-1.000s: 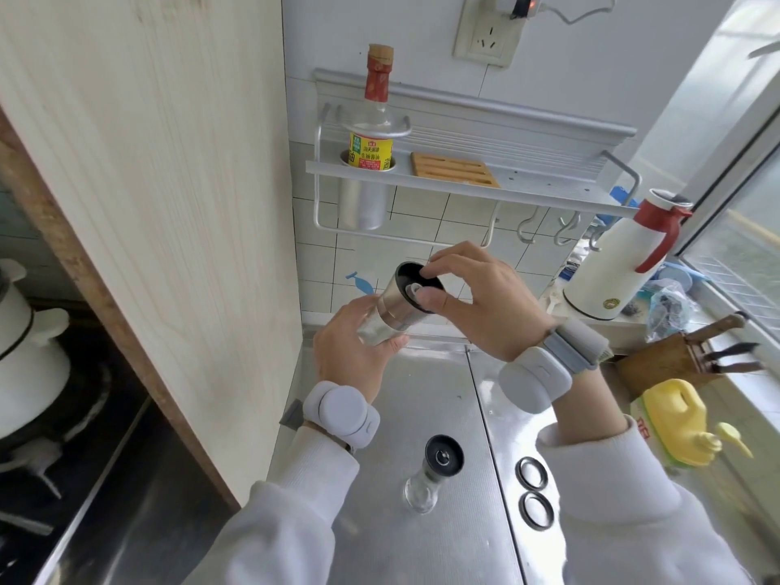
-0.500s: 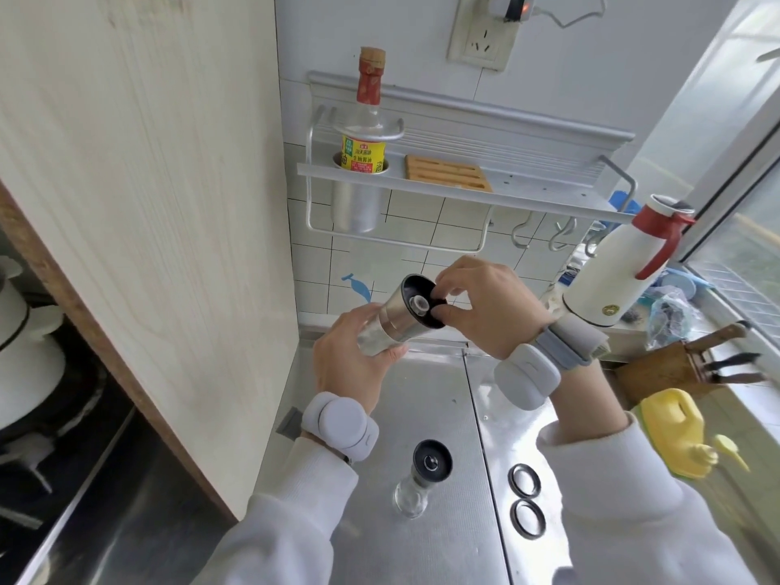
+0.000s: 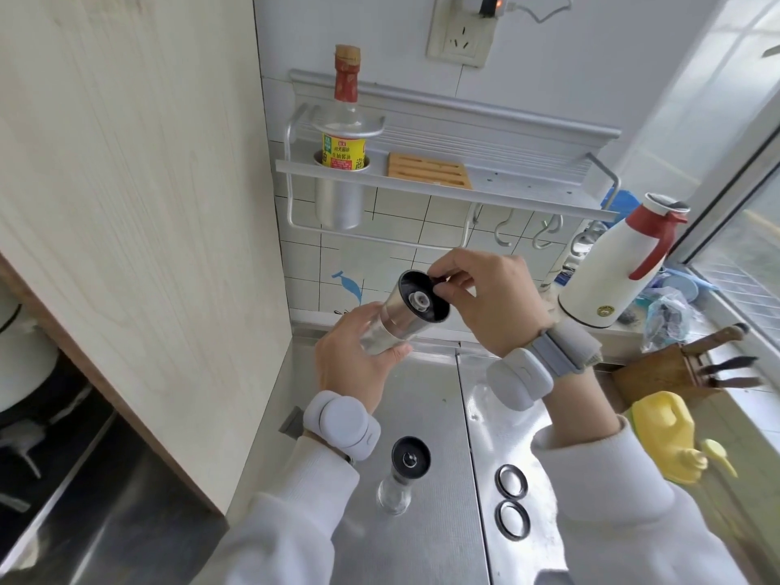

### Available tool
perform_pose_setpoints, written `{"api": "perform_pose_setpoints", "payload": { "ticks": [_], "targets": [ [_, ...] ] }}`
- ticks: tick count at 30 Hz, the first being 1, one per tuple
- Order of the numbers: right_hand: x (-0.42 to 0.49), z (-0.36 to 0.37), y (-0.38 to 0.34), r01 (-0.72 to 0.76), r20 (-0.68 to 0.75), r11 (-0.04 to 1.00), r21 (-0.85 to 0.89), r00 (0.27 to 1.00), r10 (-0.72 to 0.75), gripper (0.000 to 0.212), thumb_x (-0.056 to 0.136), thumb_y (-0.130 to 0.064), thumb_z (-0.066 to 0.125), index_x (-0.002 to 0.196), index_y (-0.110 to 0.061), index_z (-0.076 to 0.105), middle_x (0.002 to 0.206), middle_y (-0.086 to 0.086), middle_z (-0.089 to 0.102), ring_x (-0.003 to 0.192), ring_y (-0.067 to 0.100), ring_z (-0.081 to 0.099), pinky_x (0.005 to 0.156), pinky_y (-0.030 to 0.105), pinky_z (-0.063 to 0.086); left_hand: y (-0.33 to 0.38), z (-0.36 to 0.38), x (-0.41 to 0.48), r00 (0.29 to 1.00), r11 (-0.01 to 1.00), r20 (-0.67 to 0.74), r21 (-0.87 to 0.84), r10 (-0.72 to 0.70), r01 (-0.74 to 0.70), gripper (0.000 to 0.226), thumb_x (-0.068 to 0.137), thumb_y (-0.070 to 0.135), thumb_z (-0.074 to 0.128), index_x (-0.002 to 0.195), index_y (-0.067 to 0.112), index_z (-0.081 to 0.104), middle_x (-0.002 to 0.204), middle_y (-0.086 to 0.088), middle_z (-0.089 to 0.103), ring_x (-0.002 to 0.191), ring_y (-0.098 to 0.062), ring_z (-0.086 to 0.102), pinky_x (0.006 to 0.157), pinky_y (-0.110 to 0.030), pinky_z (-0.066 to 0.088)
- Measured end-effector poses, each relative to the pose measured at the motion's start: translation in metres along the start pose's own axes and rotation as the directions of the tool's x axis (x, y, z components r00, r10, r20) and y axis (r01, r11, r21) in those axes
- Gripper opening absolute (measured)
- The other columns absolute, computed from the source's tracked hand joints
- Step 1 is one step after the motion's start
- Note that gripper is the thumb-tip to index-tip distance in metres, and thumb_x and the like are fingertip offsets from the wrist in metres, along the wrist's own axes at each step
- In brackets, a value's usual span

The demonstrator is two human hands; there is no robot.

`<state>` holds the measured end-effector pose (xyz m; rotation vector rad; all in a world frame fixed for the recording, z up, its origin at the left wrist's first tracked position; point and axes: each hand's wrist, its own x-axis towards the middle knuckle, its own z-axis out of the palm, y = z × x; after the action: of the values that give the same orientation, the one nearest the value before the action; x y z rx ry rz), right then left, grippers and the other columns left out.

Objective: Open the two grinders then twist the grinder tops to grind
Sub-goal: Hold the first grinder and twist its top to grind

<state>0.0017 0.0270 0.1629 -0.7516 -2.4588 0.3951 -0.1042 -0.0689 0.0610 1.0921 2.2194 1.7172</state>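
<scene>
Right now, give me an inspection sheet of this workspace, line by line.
Surface: steel counter, with two black rings lying on it.
Job's things: held grinder is tilted, black end toward the camera; second grinder stands upright on the counter.
Clutter: white flask, knife block and yellow jug at the right.
Grippers: left hand grips the held grinder's clear body; right hand pinches its black rim.
Cables: white cable runs from a plug at the wall socket.
Surroundings: wooden panel on the left, wall rack holding a bottle, window on the right.
</scene>
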Motion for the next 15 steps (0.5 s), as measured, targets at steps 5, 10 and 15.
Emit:
{"api": "perform_pose_setpoints", "payload": {
  "ticks": [5, 10, 15],
  "targets": [
    [-0.002, -0.003, 0.002, 0.023, -0.012, 0.999, 0.026, 1.0, -0.023, 0.012, 0.076, -0.012, 0.068, 0.088, -0.013, 0.068, 0.08, -0.001, 0.071, 0.073, 0.012, 0.065, 0.078, 0.024, 0.052, 0.006, 0.005, -0.002, 1.0, 1.0, -0.005, -0.013, 0.004, -0.004, 0.045, 0.062, 0.019, 0.084, 0.103, 0.02, 0.066, 0.094, 0.008, 0.068, 0.083, -0.01, 0.057, 0.068, 0.001, 0.032],
    [-0.005, -0.005, 0.008, 0.019, -0.019, 0.997, 0.08, 1.0, -0.017, 0.012, 0.076, -0.011, 0.069, 0.088, -0.012, 0.07, 0.078, 0.0, 0.071, 0.072, 0.011, 0.066, 0.075, 0.014, 0.049, 0.009, 0.009, -0.003, 1.0, 1.0, -0.005, -0.015, -0.013, 0.013, 0.046, 0.062, 0.021, 0.084, 0.104, 0.02, 0.065, 0.096, 0.005, 0.07, 0.085, -0.012, 0.059, 0.07, -0.01, 0.037],
    [-0.006, -0.008, 0.012, 0.014, 0.001, 0.995, 0.099, 1.0, -0.014, 0.013, 0.078, -0.009, 0.067, 0.09, -0.012, 0.071, 0.081, 0.002, 0.073, 0.075, 0.009, 0.066, 0.078, 0.005, 0.045, 0.013, 0.01, -0.003, 1.0, 0.999, -0.005, -0.018, -0.03, 0.03, 0.044, 0.063, 0.021, 0.083, 0.103, 0.021, 0.065, 0.093, 0.006, 0.067, 0.082, -0.012, 0.056, 0.067, -0.009, 0.035]
  ]
}}
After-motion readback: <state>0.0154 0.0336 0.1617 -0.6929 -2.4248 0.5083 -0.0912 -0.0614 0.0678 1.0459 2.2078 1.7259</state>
